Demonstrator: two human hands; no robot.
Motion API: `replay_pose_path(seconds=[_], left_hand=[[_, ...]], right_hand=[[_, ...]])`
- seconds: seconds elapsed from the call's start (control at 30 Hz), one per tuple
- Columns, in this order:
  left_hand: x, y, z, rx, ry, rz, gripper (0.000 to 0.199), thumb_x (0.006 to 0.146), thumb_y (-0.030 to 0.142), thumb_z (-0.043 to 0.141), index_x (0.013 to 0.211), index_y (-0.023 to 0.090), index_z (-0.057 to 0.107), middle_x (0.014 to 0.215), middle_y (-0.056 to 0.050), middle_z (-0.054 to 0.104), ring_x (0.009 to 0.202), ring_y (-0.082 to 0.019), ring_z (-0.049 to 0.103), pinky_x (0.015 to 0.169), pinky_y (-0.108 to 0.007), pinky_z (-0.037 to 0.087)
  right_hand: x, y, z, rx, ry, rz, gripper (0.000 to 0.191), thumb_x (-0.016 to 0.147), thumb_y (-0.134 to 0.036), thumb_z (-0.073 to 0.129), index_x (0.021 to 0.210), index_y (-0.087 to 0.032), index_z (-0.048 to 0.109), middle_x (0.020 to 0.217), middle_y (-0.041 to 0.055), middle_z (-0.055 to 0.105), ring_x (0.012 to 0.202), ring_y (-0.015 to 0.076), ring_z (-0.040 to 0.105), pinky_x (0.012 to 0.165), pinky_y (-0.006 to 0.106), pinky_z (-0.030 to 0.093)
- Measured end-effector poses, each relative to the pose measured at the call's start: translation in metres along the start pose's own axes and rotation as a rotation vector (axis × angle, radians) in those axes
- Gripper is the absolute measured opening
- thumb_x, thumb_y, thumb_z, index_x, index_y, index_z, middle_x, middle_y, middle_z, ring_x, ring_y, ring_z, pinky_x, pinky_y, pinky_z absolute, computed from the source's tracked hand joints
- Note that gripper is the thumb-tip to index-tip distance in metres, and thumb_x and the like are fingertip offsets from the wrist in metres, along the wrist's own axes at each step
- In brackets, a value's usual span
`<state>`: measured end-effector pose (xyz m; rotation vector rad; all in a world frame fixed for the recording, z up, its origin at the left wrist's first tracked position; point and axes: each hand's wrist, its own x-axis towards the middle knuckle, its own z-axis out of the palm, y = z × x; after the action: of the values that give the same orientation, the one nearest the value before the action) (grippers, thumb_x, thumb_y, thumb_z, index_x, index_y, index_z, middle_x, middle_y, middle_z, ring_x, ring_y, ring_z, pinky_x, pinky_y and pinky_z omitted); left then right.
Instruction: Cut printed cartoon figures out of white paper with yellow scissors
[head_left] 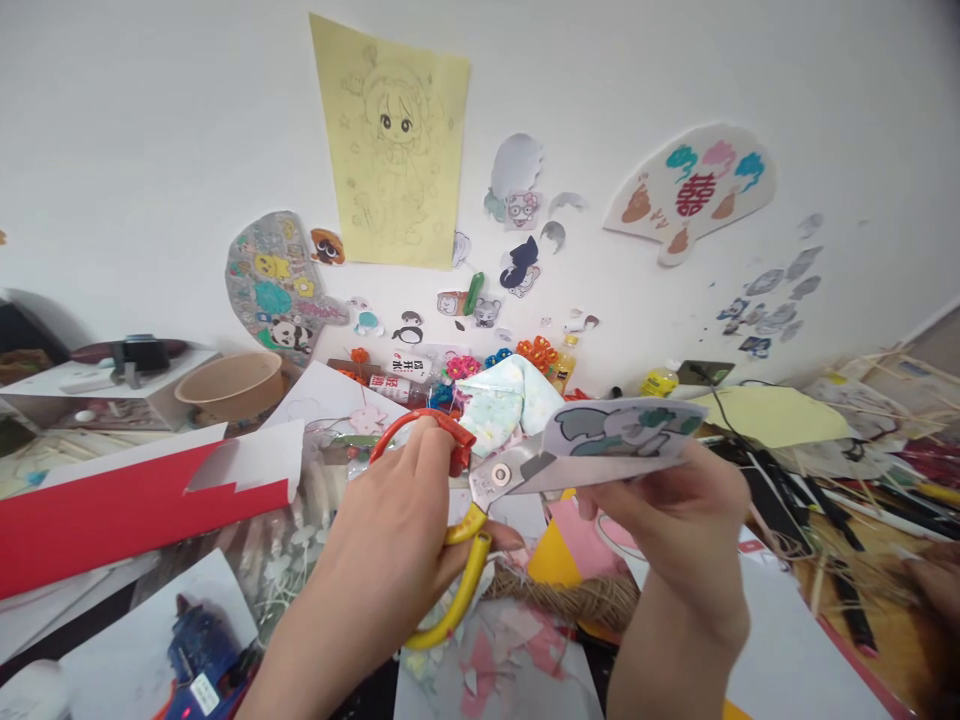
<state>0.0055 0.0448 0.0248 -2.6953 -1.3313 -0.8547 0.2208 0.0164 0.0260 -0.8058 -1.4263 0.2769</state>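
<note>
My left hand (pixel 397 510) grips a pair of scissors (pixel 493 478) by the handles, one red and one yellow. The handles are spread, and the blades point right. A paper cutout (pixel 626 432) with a grey and green cartoon drawing lies at the blades, its near edge along them. My right hand (pixel 675 510) pinches this paper at its right end; some of the fingers are hidden behind and under it. Beneath the hands are a roll of brown twine (pixel 570 597) and pink paper scraps (pixel 517 650) on a white sheet.
A blue glue gun (pixel 202 650) rests at the lower left, near a red sheet (pixel 97 510). A tan bowl (pixel 231 385) stands at the back left. Pens (pixel 847 600) and thin sticks crowd the right, where another person's hand (pixel 934 580) shows. Drawings hang on the wall.
</note>
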Motion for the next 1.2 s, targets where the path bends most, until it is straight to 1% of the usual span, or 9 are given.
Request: replay_pose_path(seconds=[0.13, 0.27, 0.43, 0.53, 0.7, 0.83, 1.0, 1.13, 1.2], left_hand=[[-0.001, 0.001, 0.000, 0.005, 0.000, 0.001, 0.031, 0.085, 0.036, 0.058, 0.093, 0.026, 0.030, 0.079, 0.001, 0.052, 0.063, -0.023, 0.055, 0.053, -0.030, 0.033], [0.001, 0.003, 0.000, -0.003, 0.047, 0.049, 0.033, 0.086, 0.043, 0.056, 0.093, 0.026, 0.029, 0.079, 0.002, 0.051, 0.057, -0.020, 0.051, 0.052, -0.029, 0.033], [0.002, 0.003, 0.000, 0.000, 0.056, 0.061, 0.034, 0.087, 0.047, 0.054, 0.093, 0.025, 0.028, 0.079, 0.001, 0.049, 0.059, -0.021, 0.053, 0.052, -0.030, 0.036], [0.002, 0.003, 0.000, -0.018, 0.045, 0.053, 0.039, 0.085, 0.050, 0.057, 0.095, 0.025, 0.028, 0.080, 0.001, 0.050, 0.062, -0.021, 0.053, 0.053, -0.031, 0.037], [0.002, 0.001, 0.001, -0.112, 0.036, 0.061, 0.042, 0.083, 0.047, 0.060, 0.103, 0.023, 0.031, 0.090, -0.003, 0.052, 0.071, -0.022, 0.054, 0.058, -0.032, 0.041], [0.002, 0.001, 0.004, -0.200, 0.022, 0.054, 0.040, 0.085, 0.046, 0.058, 0.104, 0.023, 0.032, 0.095, -0.005, 0.052, 0.079, -0.024, 0.055, 0.065, -0.036, 0.043], [0.001, 0.002, 0.005, -0.280, -0.019, 0.015, 0.037, 0.087, 0.048, 0.054, 0.103, 0.023, 0.032, 0.091, -0.003, 0.050, 0.076, -0.023, 0.052, 0.066, -0.039, 0.043], [0.002, 0.003, 0.004, -0.299, -0.010, 0.014, 0.038, 0.086, 0.048, 0.055, 0.103, 0.022, 0.032, 0.094, -0.005, 0.051, 0.079, -0.024, 0.053, 0.065, -0.037, 0.042], [0.002, 0.003, 0.003, -0.280, -0.006, 0.005, 0.038, 0.086, 0.047, 0.056, 0.101, 0.023, 0.031, 0.092, -0.004, 0.051, 0.076, -0.023, 0.052, 0.063, -0.035, 0.040]], right_hand=[[0.000, 0.001, -0.001, 0.022, 0.031, 0.028, 0.028, 0.067, 0.003, 0.071, 0.075, -0.023, 0.074, 0.057, -0.0050, 0.066, 0.043, 0.0099, 0.055, 0.035, 0.021, 0.047], [-0.002, 0.002, -0.001, 0.065, 0.069, 0.071, 0.031, 0.064, 0.006, 0.070, 0.075, -0.022, 0.075, 0.059, -0.0042, 0.066, 0.043, 0.0089, 0.054, 0.034, 0.018, 0.044], [-0.002, 0.000, 0.001, 0.099, 0.072, 0.068, 0.030, 0.066, 0.006, 0.069, 0.073, -0.023, 0.074, 0.057, -0.0046, 0.065, 0.044, 0.0082, 0.052, 0.036, 0.018, 0.043], [-0.002, 0.000, 0.003, 0.095, 0.067, 0.063, 0.028, 0.067, 0.004, 0.070, 0.073, -0.023, 0.073, 0.056, -0.0040, 0.065, 0.044, 0.0094, 0.053, 0.037, 0.020, 0.044], [-0.003, -0.001, 0.007, 0.088, 0.112, 0.066, 0.025, 0.069, 0.002, 0.068, 0.070, -0.023, 0.072, 0.052, -0.0044, 0.064, 0.039, 0.0098, 0.052, 0.033, 0.021, 0.041], [-0.003, -0.002, 0.009, 0.081, 0.115, 0.047, 0.023, 0.069, 0.000, 0.068, 0.067, -0.023, 0.071, 0.050, -0.0044, 0.063, 0.039, 0.0102, 0.052, 0.033, 0.022, 0.040], [-0.003, -0.002, 0.010, 0.104, 0.101, 0.043, 0.023, 0.072, 0.000, 0.068, 0.069, -0.023, 0.071, 0.050, -0.0043, 0.063, 0.039, 0.0109, 0.054, 0.033, 0.022, 0.042], [-0.002, 0.000, 0.010, 0.127, 0.087, 0.009, 0.023, 0.071, 0.001, 0.069, 0.070, -0.023, 0.071, 0.050, -0.0047, 0.062, 0.038, 0.0109, 0.053, 0.033, 0.023, 0.040], [-0.002, 0.000, 0.010, 0.122, 0.092, 0.008, 0.023, 0.071, 0.001, 0.069, 0.069, -0.022, 0.071, 0.049, -0.0046, 0.062, 0.039, 0.0107, 0.052, 0.033, 0.023, 0.039]])
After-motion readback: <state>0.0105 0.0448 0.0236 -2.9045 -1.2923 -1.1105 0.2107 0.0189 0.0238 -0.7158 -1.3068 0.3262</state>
